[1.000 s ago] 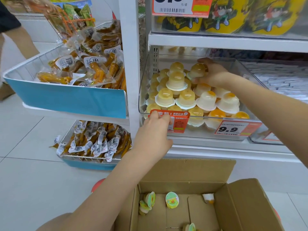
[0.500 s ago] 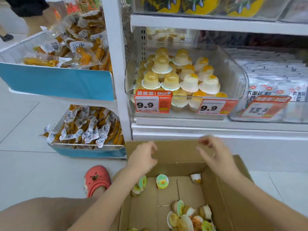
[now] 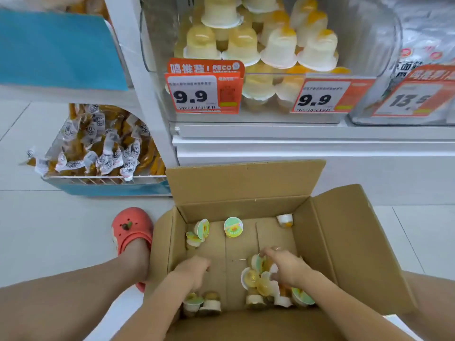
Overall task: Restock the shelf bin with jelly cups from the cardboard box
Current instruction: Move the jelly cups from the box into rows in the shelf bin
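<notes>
standing across the top of the view, a white shelf carrying a clear shelf bin heaped with jelly cups, most turned upside down, and fronted by two orange 9.9 price tags. sitting on the pale tiled floor just below and in front of that shelf, an open cardboard box, flaps folded out, far flap leaning toward the shelf base. lying beside the box at left, a wire basket piled with packaged snacks. resting against the box's left wall, a foot in a red clog. reaching down into the box, both hands: left hand hovering over bare cardboard near the left wall, fingers curled downward, cannot tell whether holding anything; right hand curling its fingers over a cluster of loose cups at the near right of the box bottom, gripping at least one. lying scattered along the far side of the box, three or four more cups, one showing a green foil lid, and a few others tucked by the near wall under the left wrist.
</notes>
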Motion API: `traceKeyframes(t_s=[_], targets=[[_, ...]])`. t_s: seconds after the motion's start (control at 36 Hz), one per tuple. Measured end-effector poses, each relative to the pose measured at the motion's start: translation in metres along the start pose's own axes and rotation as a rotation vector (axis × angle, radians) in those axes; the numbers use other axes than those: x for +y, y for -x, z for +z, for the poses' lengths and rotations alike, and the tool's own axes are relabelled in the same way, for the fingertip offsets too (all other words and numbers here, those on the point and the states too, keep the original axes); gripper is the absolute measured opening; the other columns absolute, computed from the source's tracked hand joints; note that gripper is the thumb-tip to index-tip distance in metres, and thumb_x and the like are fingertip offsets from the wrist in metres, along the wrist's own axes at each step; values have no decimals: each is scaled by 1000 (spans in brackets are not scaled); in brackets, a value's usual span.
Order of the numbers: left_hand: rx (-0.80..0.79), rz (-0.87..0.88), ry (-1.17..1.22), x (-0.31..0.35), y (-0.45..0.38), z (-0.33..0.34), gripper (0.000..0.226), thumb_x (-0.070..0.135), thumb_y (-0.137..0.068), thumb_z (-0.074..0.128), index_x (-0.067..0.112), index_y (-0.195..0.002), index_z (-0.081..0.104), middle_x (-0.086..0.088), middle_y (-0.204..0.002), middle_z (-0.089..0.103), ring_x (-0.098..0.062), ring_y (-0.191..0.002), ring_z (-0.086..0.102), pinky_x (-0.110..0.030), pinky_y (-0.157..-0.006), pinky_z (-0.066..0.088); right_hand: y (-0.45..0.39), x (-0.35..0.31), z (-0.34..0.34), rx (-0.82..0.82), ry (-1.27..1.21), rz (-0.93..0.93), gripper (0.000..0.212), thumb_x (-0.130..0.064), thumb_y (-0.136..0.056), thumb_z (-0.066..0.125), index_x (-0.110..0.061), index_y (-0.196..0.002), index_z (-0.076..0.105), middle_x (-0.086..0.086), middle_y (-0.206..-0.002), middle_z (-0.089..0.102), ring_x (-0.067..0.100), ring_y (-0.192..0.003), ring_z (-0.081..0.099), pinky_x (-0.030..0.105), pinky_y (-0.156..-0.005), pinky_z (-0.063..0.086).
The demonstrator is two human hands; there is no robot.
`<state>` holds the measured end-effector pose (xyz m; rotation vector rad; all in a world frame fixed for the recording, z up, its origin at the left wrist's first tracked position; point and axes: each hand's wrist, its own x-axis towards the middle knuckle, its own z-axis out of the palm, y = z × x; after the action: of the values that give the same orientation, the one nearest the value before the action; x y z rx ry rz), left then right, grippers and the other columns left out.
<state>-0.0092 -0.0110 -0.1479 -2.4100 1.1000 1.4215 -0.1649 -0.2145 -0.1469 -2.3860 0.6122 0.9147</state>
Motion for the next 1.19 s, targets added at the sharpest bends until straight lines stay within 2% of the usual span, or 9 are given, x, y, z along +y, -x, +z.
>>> traceKeyframes(t_s=[0.19,0.36,0.5,0.61,0.72,0.83,1.03,1.14,1.19], targets=[[-221,-27,118,4,-31,53,75,26,-75,78,16,-139,40,-4,-138,47,-23,-120,51,-30,-94,46,-38,2,17,-2,37,-1,58,-29,-91,58,-19,-142,32,7,-144,37,27,-129,36,36,-97,39],[-165,22,157,4,-43,63,59,30,-78,72,20,-132,48,-3,-129,49,-23,-114,53,-30,-89,46,-64,-4,40,-40,47,51,62,-35,-87,62,-22,-140,31,12,-139,39,31,-129,36,38,-103,37],[14,-85,496,2,-46,47,38,33,-85,63,13,-117,57,-1,-112,59,-13,-93,54,-25,-77,45,-70,-5,37,-33,-35,114,69,-38,-79,67,-23,-139,36,7,-132,44,26,-121,46,33,-96,44],[127,-135,751,4,-42,21,30,25,-94,50,5,-117,55,-11,-107,56,-19,-84,56,-21,-60,50,-61,-12,21,52,-360,164,59,-34,-79,67,-21,-133,49,5,-122,55,18,-104,56,25,-80,45],[104,-178,1262,16,-21,-13,15,16,-98,43,14,-108,55,-19,-119,57,-31,-99,61,-42,-80,54,-38,-32,-12,152,-941,178,40,-32,-84,64,-14,-118,55,7,-109,62,20,-90,62,28,-77,52],[114,16,1453,41,13,-53,17,13,-96,42,15,-101,58,-7,-99,62,-19,-91,62,-30,-76,55,-5,-53,-55,31,-1488,65,35,-30,-87,58,-9,-114,57,13,-107,69,23,-85,70,32,-80,56],[278,226,1540,85,100,-127,13,7,-93,45,11,-86,55,-13,-86,58,-23,-76,58,-28,-55,51,62,-81,-128,16,-1655,-289,16,-13,-91,56,-7,-102,64,12,-102,61,19,-85,65,27,-83,56],[205,377,1688,104,152,-165,18,19,-98,46,7,-105,57,-15,-102,64,-26,-87,64,-40,-70,57,95,-93,-161,162,-1608,-410,65,-23,-78,76,4,-127,42,18,-123,61,25,-100,64,32,-83,57],[155,415,1759,111,170,-181,28,21,-100,39,5,-117,54,-16,-111,62,-28,-96,62,-45,-82,52,116,-96,-172,265,-1597,-453,54,-24,-71,79,-7,-112,47,14,-115,64,21,-92,68,32,-80,57]])
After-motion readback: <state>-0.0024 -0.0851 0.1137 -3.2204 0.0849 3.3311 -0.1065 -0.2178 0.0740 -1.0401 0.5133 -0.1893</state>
